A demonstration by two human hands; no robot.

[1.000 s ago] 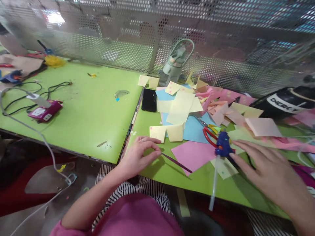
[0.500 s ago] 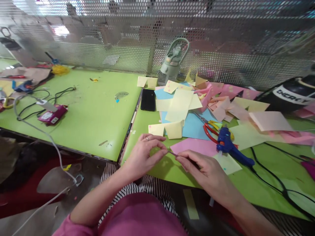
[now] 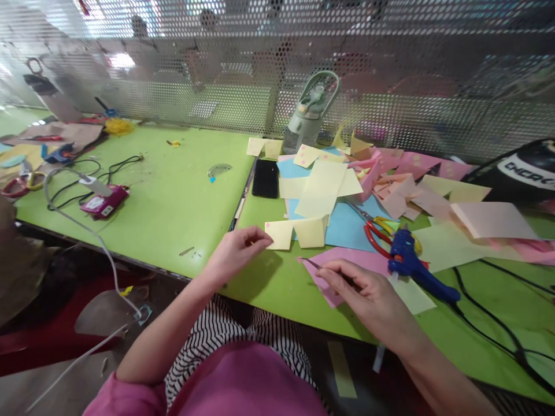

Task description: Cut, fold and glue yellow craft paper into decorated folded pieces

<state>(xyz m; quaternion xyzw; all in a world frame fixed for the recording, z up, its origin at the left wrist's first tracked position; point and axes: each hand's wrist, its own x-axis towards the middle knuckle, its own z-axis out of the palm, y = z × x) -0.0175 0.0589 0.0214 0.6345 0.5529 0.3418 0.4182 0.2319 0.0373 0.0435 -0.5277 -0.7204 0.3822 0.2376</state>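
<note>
My right hand point(image 3: 364, 292) pinches a thin, dark, pointed stick point(image 3: 311, 263); a tiny pink speck shows at its tip, above the green tabletop and the edge of a pink paper sheet point(image 3: 340, 263). With its fingertips pressed together, my left hand point(image 3: 238, 251) is at the left edge of a folded pale-yellow paper piece point(image 3: 310, 232), which has a pink dot at its corner. Whether the fingers grip that paper or something small is hidden. Beyond it lie a pale-yellow sheet point(image 3: 321, 188) and blue paper point(image 3: 347, 234).
A blue glue gun point(image 3: 410, 263) and red-and-yellow-handled scissors point(image 3: 377, 234) lie to the right, with cables behind them. A black phone point(image 3: 265, 178) and a green bottle point(image 3: 306, 118) stand farther back. At left is a magenta box point(image 3: 105, 202) with a white cable.
My left hand has drawn away from the stick's tip, leftward to the folded yellow paper, its fingers closing together. My right hand still holds the stick, slightly farther right. The view has shifted a little.
</note>
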